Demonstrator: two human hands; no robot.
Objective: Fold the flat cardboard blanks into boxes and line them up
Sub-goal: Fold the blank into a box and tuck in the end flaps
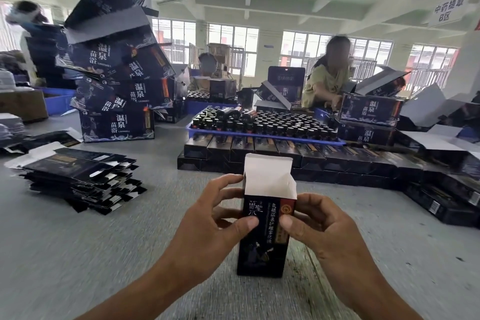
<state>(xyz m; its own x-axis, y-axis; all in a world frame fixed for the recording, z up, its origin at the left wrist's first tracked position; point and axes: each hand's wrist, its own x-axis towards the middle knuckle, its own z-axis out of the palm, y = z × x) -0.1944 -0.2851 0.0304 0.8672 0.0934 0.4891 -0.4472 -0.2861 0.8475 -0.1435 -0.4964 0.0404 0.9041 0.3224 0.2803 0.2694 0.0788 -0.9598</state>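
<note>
Here, nearest first:

Hands: the left hand (218, 212) and right hand (315, 226) both clamp the upper part of one box (262, 239), thumbs pressed on its printed front and fingers wrapped round its sides and back.

Box: dark and upright, apparently just above the table (91, 254) between the two hands. It is already squared into a tube; whether its bottom is closed cannot be told.

Top flap: the white-lined lid (268, 175) stands open and straight up, with a small side flap showing at the right edge.

Step in hand: likely closing the top. It would go best if the person keeps the thumbs pinning the front panel so the tube stays square, folds the two small side flaps inward first, then bends the lid over along its crease and slides the tongue inside the front wall without buckling it.

Risk: squeezing the sides too hard could skew the opening and make the tongue catch.

Blanks: a stack of flat blanks (83, 179) lies to the left on the table, well apart from the hands.

Finished boxes: rows of folded boxes (259, 148) lie lined up beyond the held one, so it probably joins them.

Farther back: a blue tray of bottles (262, 122), and piled large cartons (117, 73) at far left.
</note>
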